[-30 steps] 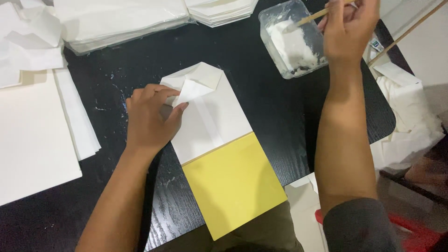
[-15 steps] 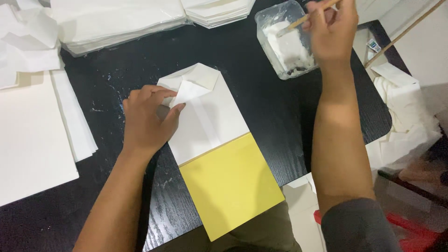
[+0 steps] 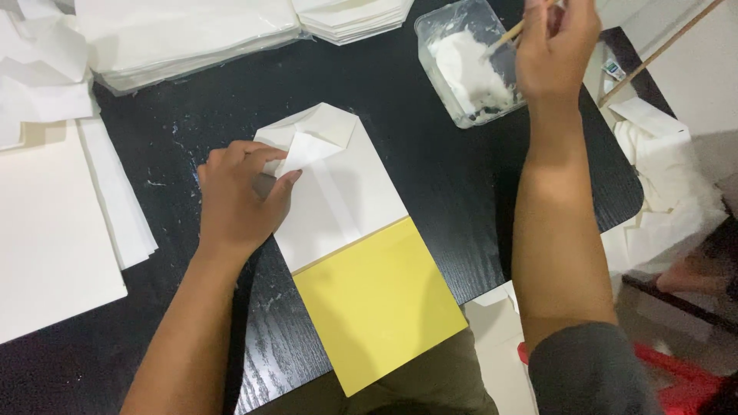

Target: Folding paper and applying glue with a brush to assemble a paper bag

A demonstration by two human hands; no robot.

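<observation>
At the far left of the frame, flat white sheets [image 3: 46,230] lie on the black table [image 3: 430,154], with crumpled white paper [image 3: 38,77] above them in the upper left corner. Along the top edge sits a thick stack of white paper [image 3: 184,31], and just right of it a smaller pile of folded white pieces [image 3: 354,15].

Left of centre, the left hand [image 3: 238,200] rests palm down on the white folded paper bag [image 3: 338,192], its fingers bent and pressing a small triangular flap at the bag's upper end, thumb on the flap's lower edge. The bag lies tilted in the middle of the frame, and its lower end lies on a yellow sheet [image 3: 380,303] that reaches past the table's near edge.

In the upper right, a clear plastic tub [image 3: 465,65] holds white paste. The right hand [image 3: 557,46] is above and just beside it, fingers pinched together around a thin wooden stick [image 3: 503,37] whose tip points into the tub.

At the far right, off the table's rounded corner, lies a heap of white paper [image 3: 661,177], with a long wooden rod [image 3: 661,50] slanting above it.
</observation>
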